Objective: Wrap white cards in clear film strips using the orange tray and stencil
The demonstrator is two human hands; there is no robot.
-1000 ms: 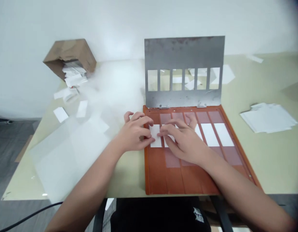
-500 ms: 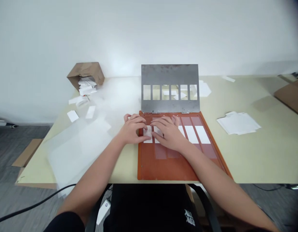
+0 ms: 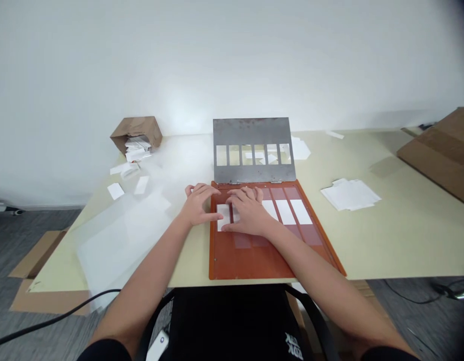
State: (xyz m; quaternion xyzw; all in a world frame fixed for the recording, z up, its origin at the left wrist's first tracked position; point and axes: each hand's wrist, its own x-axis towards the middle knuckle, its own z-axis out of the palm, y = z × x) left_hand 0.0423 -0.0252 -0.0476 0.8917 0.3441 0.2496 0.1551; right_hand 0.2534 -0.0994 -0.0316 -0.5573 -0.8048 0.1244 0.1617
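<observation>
My left hand is at the left edge of an orange-brown board, its fingers apart and curved. Its thumb tip lies at the leftmost white card on the board. My right hand reaches in from the right with thumb and fingers spread, over the neighbouring cards and partly hiding them. Between the two hands is that leftmost card. More white cards lie in a row to the right. Behind them, a grey metal plate with a row of rectangular windows stands raised on hinges.
A stack of white cards lies right of the board. To the left are translucent sheets, loose cards and a small brown box holding white pieces. A large cardboard box stands at far right.
The view has shifted, so the board appears further left. My right hand has moved left toward the leftmost card, and my left thumb has drawn back a little from it.
</observation>
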